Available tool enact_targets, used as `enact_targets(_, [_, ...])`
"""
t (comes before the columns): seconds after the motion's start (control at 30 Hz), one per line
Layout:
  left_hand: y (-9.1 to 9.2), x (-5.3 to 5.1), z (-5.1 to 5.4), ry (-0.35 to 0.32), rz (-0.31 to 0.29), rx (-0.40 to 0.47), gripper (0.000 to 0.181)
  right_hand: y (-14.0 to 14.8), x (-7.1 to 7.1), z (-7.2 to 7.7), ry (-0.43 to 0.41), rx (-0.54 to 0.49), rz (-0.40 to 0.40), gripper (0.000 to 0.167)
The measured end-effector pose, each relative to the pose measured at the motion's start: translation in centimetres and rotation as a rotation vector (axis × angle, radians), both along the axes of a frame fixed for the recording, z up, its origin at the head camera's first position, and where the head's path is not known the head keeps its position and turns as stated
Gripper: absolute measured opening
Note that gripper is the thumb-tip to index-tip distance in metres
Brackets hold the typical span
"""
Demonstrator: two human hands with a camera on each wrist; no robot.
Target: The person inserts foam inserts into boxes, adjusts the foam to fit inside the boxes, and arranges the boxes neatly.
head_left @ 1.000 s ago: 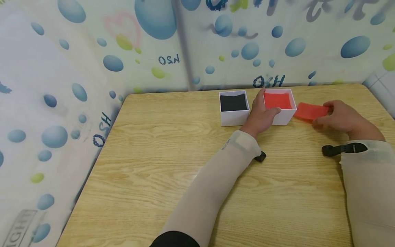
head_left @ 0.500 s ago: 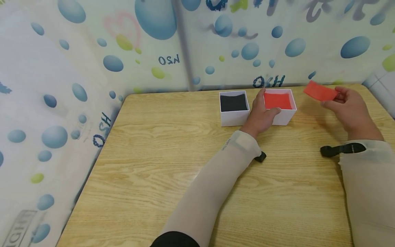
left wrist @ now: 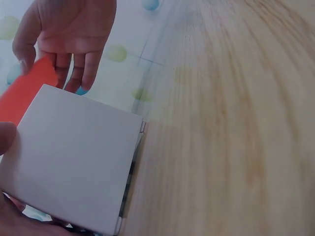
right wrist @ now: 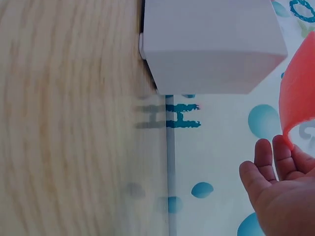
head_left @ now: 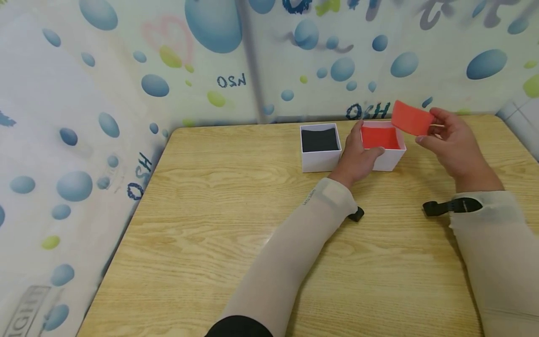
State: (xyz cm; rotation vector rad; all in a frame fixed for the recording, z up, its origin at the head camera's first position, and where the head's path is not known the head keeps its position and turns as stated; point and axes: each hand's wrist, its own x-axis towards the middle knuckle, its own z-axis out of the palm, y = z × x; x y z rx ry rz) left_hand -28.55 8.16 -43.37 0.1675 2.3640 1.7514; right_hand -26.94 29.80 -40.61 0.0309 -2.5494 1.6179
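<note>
A white open-topped box (head_left: 387, 162) with red sheet material (head_left: 380, 138) inside stands near the table's back edge. My left hand (head_left: 357, 158) grips its left side, the thumb on the front wall and the fingers toward the back. Just above the box's right rim is a thin red rectangular sheet (head_left: 411, 118), pinched at its right end by my right hand (head_left: 456, 147). In the right wrist view the sheet (right wrist: 298, 91) curves slightly between thumb and fingers, apart from the box wall (right wrist: 211, 64). Its exact material is unclear.
Left of my left hand stands a second white box (head_left: 321, 162) holding black sheet material (head_left: 320, 140). Both boxes sit on a wood-grain table (head_left: 202, 210). A wall covering (head_left: 269, 56) with blue and green drops rises directly behind the table.
My right hand has lifted the red sheet from beside the box's right side, then carried it left to above the right rim. The left hand and both boxes stay in place.
</note>
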Motion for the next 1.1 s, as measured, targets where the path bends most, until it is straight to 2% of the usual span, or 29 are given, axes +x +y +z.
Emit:
enact_targets(0.23, [0.0,0.0,0.1,0.005,0.0,-0.004,0.084,-0.7,0.2,-0.3,0.031,0.053,0.073,0.073])
enact_targets(0.57, [-0.1,0.0,0.2,0.008,-0.013,0.023,0.085,-2.2,0.2,-0.3,-0.009,0.149,0.116,0.076])
enact_targets(0.87, [-0.1,-0.2,-0.1,0.038,-0.03,0.09,0.085,-2.4,-0.1,-0.9,0.015,0.164,0.184,0.076])
enact_targets(1.1, [-0.1,-0.4,-0.3,0.083,-0.049,0.13,0.082,-2.5,-0.2,-1.0,0.0,0.171,0.241,0.077])
